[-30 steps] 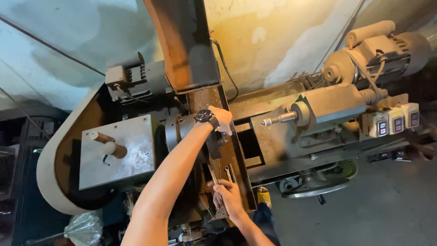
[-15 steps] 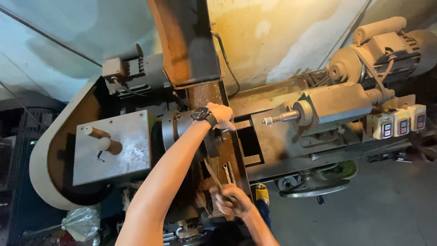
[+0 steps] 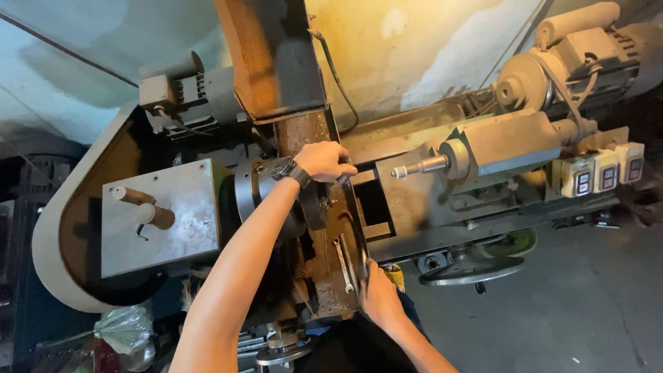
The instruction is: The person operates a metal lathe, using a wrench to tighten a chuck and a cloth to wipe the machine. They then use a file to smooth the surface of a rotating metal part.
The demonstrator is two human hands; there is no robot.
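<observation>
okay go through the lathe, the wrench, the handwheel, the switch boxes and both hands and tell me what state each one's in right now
left hand: fingers closed, gripping at the chuck
right hand: closed on a dark bar
chuck: mostly hidden by the arm; spinning or not, cannot tell
tailstock: apart from the chuck, spindle tip bare
wrench: lying flat on the rusty bed, untouched
handwheel: untouched
switch boxes: setting unreadable
wristwatch: on the left wrist

Right hand (image 3: 376, 297): was shifted from the flat rusty plate (image 3: 331, 276) toward its right edge, where a dark bar (image 3: 360, 252) was gripped; the fingers were closed further. Spanner (image 3: 342, 264): was uncovered and left lying on the plate. Left hand (image 3: 324, 161): was moved slightly toward the chuck (image 3: 259, 190) top.
</observation>
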